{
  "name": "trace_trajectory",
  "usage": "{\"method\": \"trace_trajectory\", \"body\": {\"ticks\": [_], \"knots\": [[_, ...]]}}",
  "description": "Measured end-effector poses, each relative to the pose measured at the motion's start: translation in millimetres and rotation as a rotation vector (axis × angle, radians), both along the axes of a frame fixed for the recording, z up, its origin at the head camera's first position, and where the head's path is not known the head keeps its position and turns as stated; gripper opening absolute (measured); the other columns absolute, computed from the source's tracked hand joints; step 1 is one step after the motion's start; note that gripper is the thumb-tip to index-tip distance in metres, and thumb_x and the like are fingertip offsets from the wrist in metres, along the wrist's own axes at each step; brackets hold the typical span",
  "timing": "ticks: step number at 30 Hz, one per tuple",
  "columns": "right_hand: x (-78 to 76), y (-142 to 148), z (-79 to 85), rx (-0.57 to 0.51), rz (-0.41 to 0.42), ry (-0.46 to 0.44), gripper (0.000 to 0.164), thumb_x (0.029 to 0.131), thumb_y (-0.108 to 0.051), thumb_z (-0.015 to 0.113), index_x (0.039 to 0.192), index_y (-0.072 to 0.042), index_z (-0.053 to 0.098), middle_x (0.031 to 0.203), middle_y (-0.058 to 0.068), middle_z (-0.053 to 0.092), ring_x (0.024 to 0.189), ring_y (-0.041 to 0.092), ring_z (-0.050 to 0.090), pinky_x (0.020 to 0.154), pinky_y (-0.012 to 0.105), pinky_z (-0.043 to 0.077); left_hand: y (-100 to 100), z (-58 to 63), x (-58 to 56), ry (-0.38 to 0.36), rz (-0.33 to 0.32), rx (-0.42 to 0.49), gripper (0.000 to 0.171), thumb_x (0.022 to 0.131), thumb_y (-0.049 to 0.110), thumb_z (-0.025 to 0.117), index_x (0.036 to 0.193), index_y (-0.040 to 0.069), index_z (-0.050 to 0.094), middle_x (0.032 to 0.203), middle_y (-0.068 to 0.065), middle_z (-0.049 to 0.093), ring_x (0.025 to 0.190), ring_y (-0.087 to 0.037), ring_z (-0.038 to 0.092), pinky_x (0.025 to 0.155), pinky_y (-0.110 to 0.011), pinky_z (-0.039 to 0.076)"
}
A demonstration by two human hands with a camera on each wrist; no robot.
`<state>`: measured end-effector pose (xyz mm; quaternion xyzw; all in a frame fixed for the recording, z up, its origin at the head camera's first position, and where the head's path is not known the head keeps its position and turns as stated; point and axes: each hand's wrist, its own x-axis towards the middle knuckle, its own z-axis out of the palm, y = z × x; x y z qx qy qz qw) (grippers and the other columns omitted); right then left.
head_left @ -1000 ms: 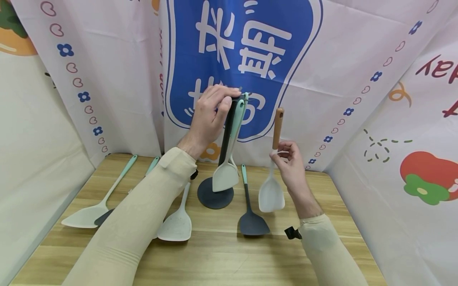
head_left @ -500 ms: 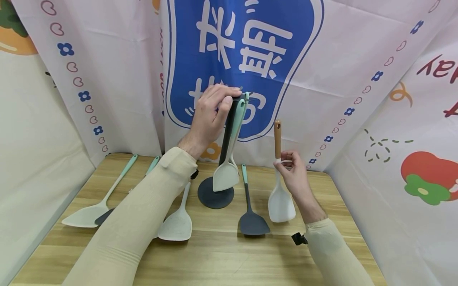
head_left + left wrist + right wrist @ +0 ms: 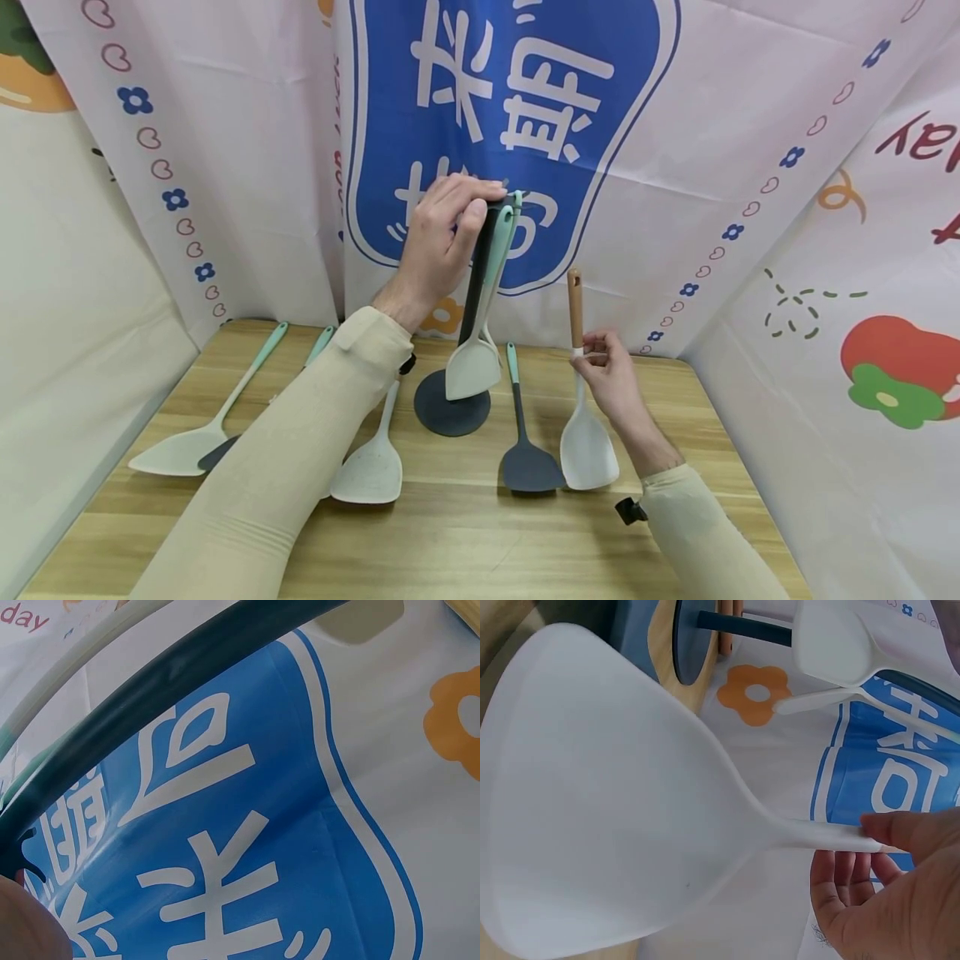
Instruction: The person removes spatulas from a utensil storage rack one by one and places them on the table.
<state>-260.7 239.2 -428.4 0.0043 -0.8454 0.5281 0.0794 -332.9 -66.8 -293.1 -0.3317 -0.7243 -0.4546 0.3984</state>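
Note:
My right hand (image 3: 611, 379) pinches a white spatula (image 3: 589, 454) between thumb and fingers, at the neck below its wooden handle. The spatula stands upright, blade down, close over the table; its broad blade (image 3: 607, 795) fills much of the right wrist view. My left hand (image 3: 442, 237) grips the top of a dark utensil stand (image 3: 471, 300) with a round base. From the stand hang a pale spatula (image 3: 472, 371) with a mint handle and, partly hidden behind it, another pale utensil. In the left wrist view the stand's dark pole (image 3: 165, 686) crosses the upper left.
Beside the white blade lies a dark grey spatula (image 3: 528, 468) with a mint handle. Left of the stand lie a speckled white spatula (image 3: 369, 471) and a pale spatula (image 3: 183, 452), among others partly behind my left sleeve (image 3: 277, 450). A printed cloth (image 3: 285, 167) rises behind the wooden table (image 3: 465, 550).
My right hand has lowered the white spatula toward the table, first drifting right, then its handle tipping slightly left. My left hand has stayed on the stand.

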Motion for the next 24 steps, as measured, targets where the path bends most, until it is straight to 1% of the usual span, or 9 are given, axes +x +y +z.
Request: {"method": "trace_trajectory", "body": {"ticks": [4, 8, 11, 14, 19, 24], "knots": [[0.3, -1, -3.0, -0.004, 0.000, -0.006, 0.035, 0.110, 0.003, 0.071, 0.144, 0.005, 0.060, 0.137, 0.025, 0.066, 0.111, 0.025, 0.072, 0.084, 0.016, 0.056, 0, -0.1, -0.5, -0.002, 0.000, -0.005, 0.055, 0.116, 0.033, 0.043, 0.136, 0.003, 0.083, 0.144, -0.017, 0.083, 0.142, -0.037, 0.071, 0.140, -0.044, 0.046], [-0.6, -1, -5.9, -0.005, 0.001, -0.016, 0.035, 0.111, 0.001, 0.071, 0.144, 0.004, 0.060, 0.136, 0.023, 0.065, 0.106, 0.019, 0.071, 0.081, 0.018, 0.055, 0, -0.2, -0.5, -0.004, 0.001, -0.007, 0.055, 0.116, 0.033, 0.042, 0.137, 0.003, 0.083, 0.145, -0.017, 0.083, 0.142, -0.037, 0.071, 0.138, -0.045, 0.047], [-2.0, 1, -8.6, -0.016, 0.000, -0.025, 0.036, 0.111, 0.001, 0.071, 0.145, 0.005, 0.059, 0.135, 0.022, 0.065, 0.101, 0.014, 0.071, 0.080, 0.017, 0.056, 0, -0.2, -0.4, -0.004, 0.002, -0.008, 0.055, 0.116, 0.033, 0.042, 0.137, 0.003, 0.083, 0.145, -0.017, 0.083, 0.141, -0.037, 0.071, 0.138, -0.045, 0.048], [-3.7, 2, -11.4, -0.027, 0.000, -0.034, 0.036, 0.111, 0.001, 0.071, 0.144, 0.006, 0.059, 0.135, 0.023, 0.065, 0.099, 0.012, 0.071, 0.079, 0.016, 0.057, 0, 0.0, -0.1, -0.003, 0.000, -0.008, 0.055, 0.116, 0.033, 0.043, 0.137, 0.003, 0.083, 0.144, -0.017, 0.083, 0.142, -0.037, 0.071, 0.138, -0.044, 0.047], [-7.7, 5, -17.2, -0.019, -0.011, -0.070, 0.037, 0.111, 0.000, 0.072, 0.145, 0.005, 0.058, 0.134, 0.022, 0.064, 0.100, 0.015, 0.073, 0.077, 0.017, 0.058, 0, 0.1, -0.1, -0.003, -0.003, -0.005, 0.055, 0.116, 0.033, 0.043, 0.137, 0.003, 0.083, 0.144, -0.017, 0.083, 0.142, -0.037, 0.071, 0.139, -0.043, 0.047], [-13.3, 8, -25.3, -0.012, -0.017, -0.099, 0.036, 0.111, 0.000, 0.073, 0.144, 0.005, 0.057, 0.131, 0.020, 0.063, 0.102, 0.017, 0.075, 0.076, 0.018, 0.061, 0, 0.0, 0.0, -0.005, -0.002, -0.004, 0.055, 0.116, 0.033, 0.043, 0.137, 0.002, 0.083, 0.144, -0.017, 0.083, 0.142, -0.037, 0.071, 0.140, -0.043, 0.045]]}}
